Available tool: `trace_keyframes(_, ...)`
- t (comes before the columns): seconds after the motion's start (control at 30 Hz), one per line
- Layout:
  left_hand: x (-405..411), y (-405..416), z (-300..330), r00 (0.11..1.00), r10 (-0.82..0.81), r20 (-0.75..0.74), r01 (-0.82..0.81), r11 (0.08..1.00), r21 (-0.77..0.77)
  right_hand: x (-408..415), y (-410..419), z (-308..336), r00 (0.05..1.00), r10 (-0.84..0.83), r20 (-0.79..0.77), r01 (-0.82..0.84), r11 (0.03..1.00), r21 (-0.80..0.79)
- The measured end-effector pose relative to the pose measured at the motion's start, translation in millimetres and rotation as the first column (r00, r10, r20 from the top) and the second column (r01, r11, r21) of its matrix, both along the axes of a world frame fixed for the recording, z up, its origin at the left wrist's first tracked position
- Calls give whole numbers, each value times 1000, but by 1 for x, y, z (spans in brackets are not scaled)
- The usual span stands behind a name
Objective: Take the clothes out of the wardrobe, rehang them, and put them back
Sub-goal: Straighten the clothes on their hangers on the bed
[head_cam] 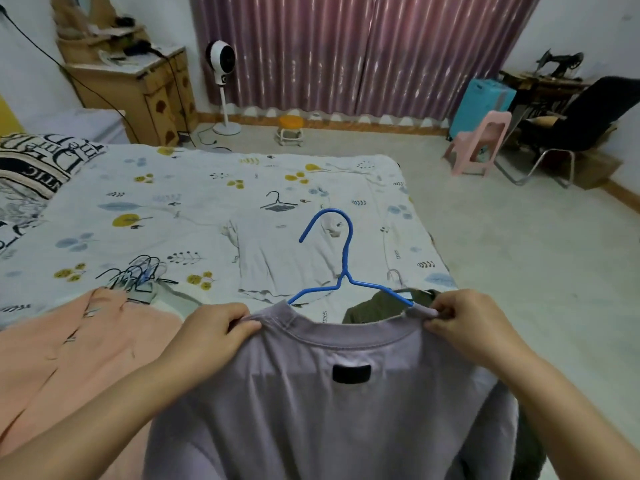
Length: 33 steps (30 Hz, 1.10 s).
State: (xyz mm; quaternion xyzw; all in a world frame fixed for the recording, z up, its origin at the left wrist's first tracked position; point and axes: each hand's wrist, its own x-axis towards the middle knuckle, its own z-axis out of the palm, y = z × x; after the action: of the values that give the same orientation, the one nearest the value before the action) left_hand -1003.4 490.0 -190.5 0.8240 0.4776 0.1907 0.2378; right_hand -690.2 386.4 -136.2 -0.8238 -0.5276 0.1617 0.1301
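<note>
Lilac T-shirt (339,403) with black neck label, blue hanger (341,268) seemingly half-in, collar pinched by both hands' fingers (242,323).

bed (104,209), white shirt (277,258), hangers (138,275)

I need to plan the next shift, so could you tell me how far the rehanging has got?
Done: clothes are out of the wardrobe, lying on the bed. In hand: the left hand and right hand hold the lilac shirt at its collar, with the blue hanger partly inside the neck. Left: the peach garment, the white shirt, the olive garment, and the loose hangers.
</note>
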Motion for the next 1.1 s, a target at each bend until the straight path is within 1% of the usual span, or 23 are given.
trace_keyframes(0.1, 6, 50, -36, 997, 31, -67, -33, 999, -25, 0, 53, -46, 998, -45, -44, 43, 998, -47)
trace_keyframes(0.2, 5, 91, -70, 991, 70, -112, -75, 996, -42, -5, 98, -87, 993, -77, -88, 72, 996, -59)
trace_keyframes(0.3, 2, 123, -101, 983, 114, -146, -124, 990, -61, -11, 136, -121, 993, -91, -76, 87, 995, -54)
trace_keyframes(0.4, 2, 150, -130, 966, 171, -193, -184, 981, -53, -14, 173, -158, 997, -75, -33, 73, 995, -64)
trace_keyframes(0.53, 8, 178, -169, 942, 237, -240, -253, 967, -40, -13, 217, -212, 999, -13, 52, 19, 993, -113)
trace_keyframes(0.63, 13, 196, -205, 927, 296, -230, -315, 948, -50, -11, 244, -255, 995, 46, 87, -32, 988, -154)
trace_keyframes(0.7, 17, 205, -233, 916, 324, -237, -347, 936, -61, -8, 257, -283, 994, 67, 83, -53, 984, -169)
trace_keyframes(0.8, 23, 221, -272, 887, 377, -266, -410, 908, -80, -5, 273, -325, 998, 60, 35, -53, 983, -175)
trace_keyframes(0.87, 29, 225, -292, 855, 388, -345, -431, 901, -56, -4, 279, -350, 998, 58, 17, -54, 979, -197)
trace_keyframes(0.93, 38, 221, -312, 806, 402, -434, -437, 899, 21, -3, 282, -375, 996, 74, 42, -62, 970, -235)
trace_keyframes(0.97, 43, 216, -321, 804, 400, -440, -421, 906, 54, -3, 283, -386, 995, 83, 59, -66, 967, -246)
trace_keyframes(1.03, 49, 201, -339, 822, 371, -431, -335, 929, 159, -4, 281, -402, 991, 99, 95, -72, 965, -252)
trace_keyframes(1.07, 51, 192, -346, 828, 330, -453, -278, 944, 179, -5, 279, -407, 985, 109, 132, -75, 968, -241)
trace_keyframes(1.1, 52, 184, -353, 825, 272, -495, -223, 962, 157, -9, 276, -409, 977, 117, 176, -82, 978, -194)
